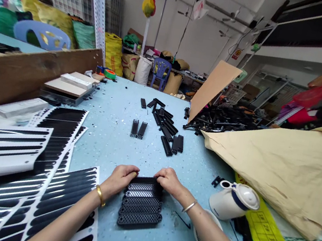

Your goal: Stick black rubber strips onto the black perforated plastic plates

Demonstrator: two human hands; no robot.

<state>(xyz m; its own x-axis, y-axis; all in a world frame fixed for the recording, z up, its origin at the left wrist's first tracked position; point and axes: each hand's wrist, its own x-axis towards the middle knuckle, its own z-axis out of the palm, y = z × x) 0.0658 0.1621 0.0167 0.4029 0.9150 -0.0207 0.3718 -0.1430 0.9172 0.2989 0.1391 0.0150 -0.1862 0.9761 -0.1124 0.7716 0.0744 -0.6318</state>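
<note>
Here, both hands meet at the far end of a row of black grille strips point(141, 207) lying side by side near the worktop's point(109, 137) near edge. The left hand point(119, 179) and right hand point(169, 181) each pinch the farthest strip, fingers curled over it. Sticker sheets point(47, 184) spread along the left edge. A white kettle point(233, 201) lies just right of the right wrist. More black strips point(166, 127) lie scattered mid-worktop.

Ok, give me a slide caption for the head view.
Both hands, left and right, press the far end of a row of black grille strips on a blue table.
</note>
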